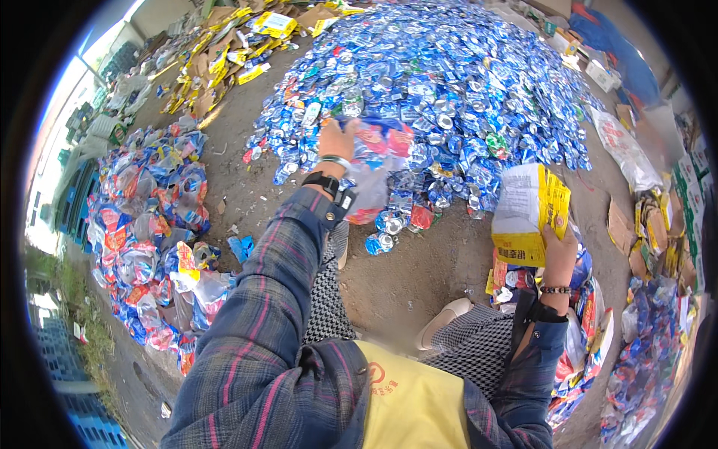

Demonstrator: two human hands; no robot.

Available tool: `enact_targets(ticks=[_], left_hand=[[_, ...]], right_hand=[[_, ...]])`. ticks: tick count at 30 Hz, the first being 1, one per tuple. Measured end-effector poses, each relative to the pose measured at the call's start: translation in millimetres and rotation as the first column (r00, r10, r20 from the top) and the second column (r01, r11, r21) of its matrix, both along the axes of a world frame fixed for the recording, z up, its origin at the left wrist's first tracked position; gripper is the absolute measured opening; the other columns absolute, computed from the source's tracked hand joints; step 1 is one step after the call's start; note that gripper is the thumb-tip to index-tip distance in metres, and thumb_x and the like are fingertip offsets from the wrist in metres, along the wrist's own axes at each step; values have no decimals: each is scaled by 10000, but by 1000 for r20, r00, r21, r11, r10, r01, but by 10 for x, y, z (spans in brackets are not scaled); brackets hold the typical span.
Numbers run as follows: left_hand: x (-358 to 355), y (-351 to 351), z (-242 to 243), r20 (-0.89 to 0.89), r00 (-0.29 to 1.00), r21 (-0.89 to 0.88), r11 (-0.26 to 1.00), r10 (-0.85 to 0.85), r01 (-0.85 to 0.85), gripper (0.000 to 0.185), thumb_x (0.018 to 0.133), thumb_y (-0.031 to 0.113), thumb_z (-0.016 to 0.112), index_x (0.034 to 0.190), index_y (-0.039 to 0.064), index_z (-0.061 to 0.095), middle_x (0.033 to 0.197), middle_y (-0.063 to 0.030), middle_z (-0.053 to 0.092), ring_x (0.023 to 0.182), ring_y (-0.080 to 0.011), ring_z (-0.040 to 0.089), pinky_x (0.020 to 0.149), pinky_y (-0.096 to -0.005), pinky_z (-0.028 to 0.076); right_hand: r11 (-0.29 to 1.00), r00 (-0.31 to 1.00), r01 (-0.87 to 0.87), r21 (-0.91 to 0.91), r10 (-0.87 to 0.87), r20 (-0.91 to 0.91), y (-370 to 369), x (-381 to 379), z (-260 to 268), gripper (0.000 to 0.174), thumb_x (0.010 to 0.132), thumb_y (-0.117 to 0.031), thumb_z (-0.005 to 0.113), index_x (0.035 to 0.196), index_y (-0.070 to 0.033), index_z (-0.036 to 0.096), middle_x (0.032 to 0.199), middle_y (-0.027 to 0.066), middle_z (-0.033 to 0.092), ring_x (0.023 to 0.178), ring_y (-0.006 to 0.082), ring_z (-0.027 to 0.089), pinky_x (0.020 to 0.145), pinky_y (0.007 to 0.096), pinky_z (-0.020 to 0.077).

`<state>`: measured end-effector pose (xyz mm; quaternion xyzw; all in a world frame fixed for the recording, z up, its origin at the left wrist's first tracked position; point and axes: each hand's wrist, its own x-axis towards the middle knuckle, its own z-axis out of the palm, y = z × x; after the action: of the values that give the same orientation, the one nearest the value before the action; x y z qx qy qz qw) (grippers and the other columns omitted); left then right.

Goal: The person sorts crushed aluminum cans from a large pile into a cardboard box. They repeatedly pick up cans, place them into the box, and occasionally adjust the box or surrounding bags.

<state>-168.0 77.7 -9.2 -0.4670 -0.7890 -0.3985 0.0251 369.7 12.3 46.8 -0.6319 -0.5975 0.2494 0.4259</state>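
Note:
My left hand (337, 140) grips the upper edge of a translucent plastic wrapper (373, 174) with red and blue print. The wrapper hangs in front of the near edge of a large heap of crushed aluminium cans (426, 90), mostly blue. In my right hand (560, 250) is a flattened yellow cardboard tray (519, 250), pinched at its right side. Its pale inner face (519, 193) is partly visible, and the yellow side bears writing. Below the tray, a pile of printed plastic wrappers (575, 353) lies beside my right leg. Several loose cans (380, 242) rest on the ground between my hands.
Another mound of plastic wrappers (143, 230) lies to my left. Flattened yellow cardboard (224, 62) is heaped at the far left. Along the right are a white sack (625, 149), stacked cardboard (653, 230) and more bagged wrappers (645, 348). Bare dirt ground (392, 292) shows between my shoes.

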Motion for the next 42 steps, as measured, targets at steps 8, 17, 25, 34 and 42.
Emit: enact_targets(ticks=[8,17,25,34,42], left_hand=[[669,-177,370,350,920,-10,981,-179,194,423,795,375,791,1043,36,743,1041,-232,727,1020,-415,684,888,-454,538],[-627,-1735,904,798,535,539,727,-279,-425,230,991,173,664,1061,-46,652,889,-83,700,656,-154,659,573,-283,549],[-2549,-4192,115,761,640,646,209,-107,-734,207,972,182,671,1090,23,609,911,-66,615,766,-212,612,653,-340,543],[-3363,-6487,-782,-54,619,-530,503,784,-683,467,887,416,700,1193,73,618,1054,-227,710,975,-437,689,862,-527,544],[-3638,-6220,-1228,937,255,-74,851,237,-520,492,1046,430,378,1420,132,495,1311,-115,572,1202,-345,535,1059,-604,364]], right_hand=[[986,978,-137,-97,150,142,103,-172,-144,322,978,-152,622,1188,91,647,960,181,725,798,237,668,737,386,523],[979,949,-179,-97,198,247,62,-310,-194,330,973,-178,647,1167,89,657,906,147,708,742,217,639,687,383,526],[964,958,-259,-62,265,109,-3,-681,-186,358,990,-206,640,1165,106,646,928,138,704,737,196,630,682,369,523],[972,903,-219,-80,233,361,23,-818,-239,287,935,-150,657,1092,90,667,959,193,725,799,265,675,719,379,514],[955,940,-294,-29,294,174,-49,-895,-232,283,923,-118,666,1122,83,662,940,164,729,835,239,682,747,372,518]])
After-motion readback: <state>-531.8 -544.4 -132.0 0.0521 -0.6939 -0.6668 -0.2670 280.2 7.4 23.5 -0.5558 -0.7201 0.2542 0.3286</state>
